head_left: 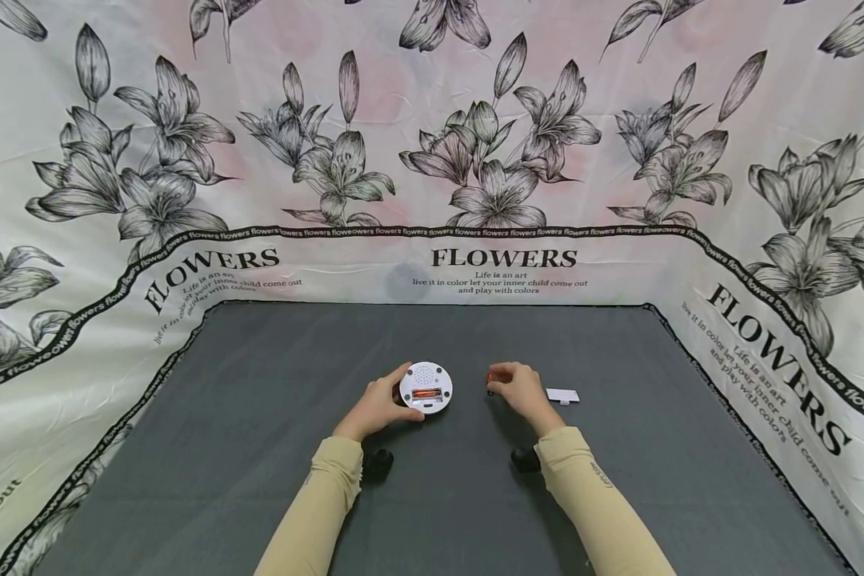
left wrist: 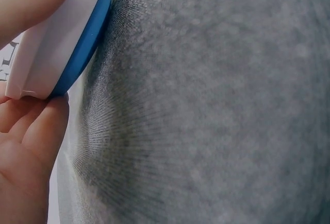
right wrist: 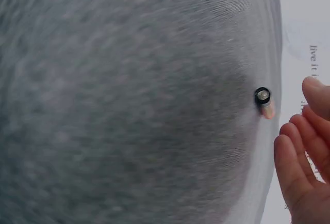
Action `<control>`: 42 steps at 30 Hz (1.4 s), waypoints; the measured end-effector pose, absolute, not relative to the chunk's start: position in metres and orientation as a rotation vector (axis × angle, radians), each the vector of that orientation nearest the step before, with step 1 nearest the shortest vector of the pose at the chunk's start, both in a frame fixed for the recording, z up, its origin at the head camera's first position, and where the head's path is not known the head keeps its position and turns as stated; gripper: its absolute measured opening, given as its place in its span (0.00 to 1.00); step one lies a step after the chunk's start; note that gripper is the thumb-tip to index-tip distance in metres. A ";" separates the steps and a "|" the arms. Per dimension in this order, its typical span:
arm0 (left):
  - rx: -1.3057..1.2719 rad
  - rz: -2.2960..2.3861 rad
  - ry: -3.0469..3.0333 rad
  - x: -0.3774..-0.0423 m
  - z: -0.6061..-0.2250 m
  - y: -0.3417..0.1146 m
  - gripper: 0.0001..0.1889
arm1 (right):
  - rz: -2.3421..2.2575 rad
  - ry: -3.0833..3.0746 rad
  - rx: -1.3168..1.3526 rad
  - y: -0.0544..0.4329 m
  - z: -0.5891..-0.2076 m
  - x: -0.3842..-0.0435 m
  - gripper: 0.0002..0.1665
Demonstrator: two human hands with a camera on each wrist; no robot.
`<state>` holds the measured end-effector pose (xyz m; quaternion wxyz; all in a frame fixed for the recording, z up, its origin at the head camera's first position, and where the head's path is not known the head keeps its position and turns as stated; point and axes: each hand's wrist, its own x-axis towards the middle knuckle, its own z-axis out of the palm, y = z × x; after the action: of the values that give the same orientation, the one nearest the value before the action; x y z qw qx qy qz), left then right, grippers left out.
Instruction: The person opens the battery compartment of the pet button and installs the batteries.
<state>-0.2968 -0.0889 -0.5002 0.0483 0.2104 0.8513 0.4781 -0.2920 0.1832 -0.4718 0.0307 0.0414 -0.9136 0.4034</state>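
Left hand's (head_left: 376, 410) fingers clamped on the rim of a round white device (head_left: 426, 379) above the grey desk (head_left: 446, 512), one red battery (head_left: 426, 394) in its open compartment, right hand's (head_left: 522, 394) fingers apart near a loose battery (right wrist: 263, 98), white cover (head_left: 562, 395) just beside.

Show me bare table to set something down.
The grey table is bare left of the left grip, beyond the white device, and right of the white cover. A bare gap separates device and battery. It's crowded where the right grip, loose battery and cover bunch together.
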 end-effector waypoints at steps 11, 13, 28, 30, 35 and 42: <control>0.658 1.476 2.572 -0.297 -0.501 -0.089 0.52 | 1.235 -2.850 -0.032 0.186 -0.485 -0.293 0.23; 0.659 1.475 2.572 -0.297 -0.500 -0.089 0.52 | 1.225 -2.849 -0.043 0.186 -0.486 -0.294 0.23; 0.671 1.464 2.577 -0.297 -0.500 -0.090 0.52 | 1.023 -2.845 -0.093 0.174 -0.486 -0.300 0.11; 0.677 1.459 2.582 -0.297 -0.501 -0.090 0.53 | 1.031 -2.849 -0.112 0.175 -0.486 -0.299 0.10; 0.673 1.460 2.583 -0.298 -0.501 -0.089 0.52 | 1.034 -2.861 -0.131 0.177 -0.486 -0.298 0.06; 0.671 1.455 2.586 -0.297 -0.501 -0.088 0.52 | 1.046 -2.845 -0.105 0.179 -0.488 -0.297 0.04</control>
<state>-0.2970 -0.0882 -0.5006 0.0496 0.2204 0.8491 0.4775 -0.2969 0.1793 -0.4877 0.0541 -0.0347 -0.9367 0.3443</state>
